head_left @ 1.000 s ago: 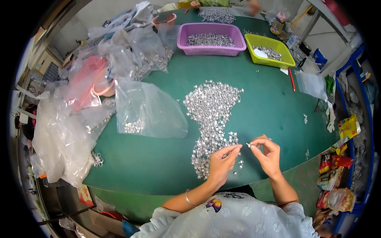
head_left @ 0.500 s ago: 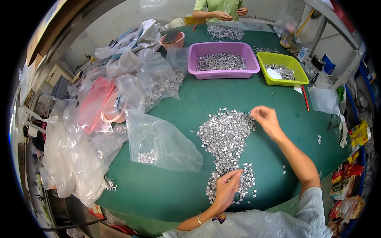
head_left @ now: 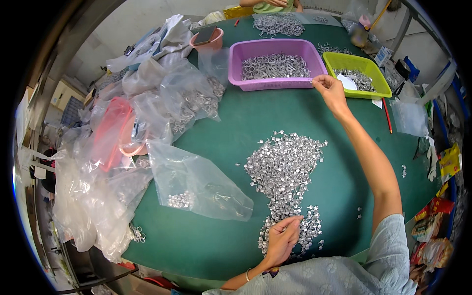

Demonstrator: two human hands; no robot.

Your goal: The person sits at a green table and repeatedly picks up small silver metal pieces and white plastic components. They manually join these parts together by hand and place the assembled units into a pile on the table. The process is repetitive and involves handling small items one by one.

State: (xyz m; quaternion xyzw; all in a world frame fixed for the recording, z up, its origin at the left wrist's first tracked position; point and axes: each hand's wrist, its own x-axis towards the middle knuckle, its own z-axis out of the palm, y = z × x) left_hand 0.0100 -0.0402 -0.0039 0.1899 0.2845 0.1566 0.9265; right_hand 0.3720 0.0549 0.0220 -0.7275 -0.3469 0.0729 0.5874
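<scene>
At nine o'clock from a heap of small metal pieces (head_left: 285, 162), a clear bag (head_left: 211, 189) lies on a green tabletop (head_left: 216, 135); at twelve sits a purple basket (head_left: 275, 85). A loose pinch could scatter a piece outside the basket. The left hand (head_left: 282, 241) is curled at six o'clock, fingertips together, any held piece indiscernible. The right hand (head_left: 330, 91), arm extended toward one o'clock, pinches narrowly at the basket's near corner, grip contents unclear, beside a yellow-green basket (head_left: 371, 93).
</scene>
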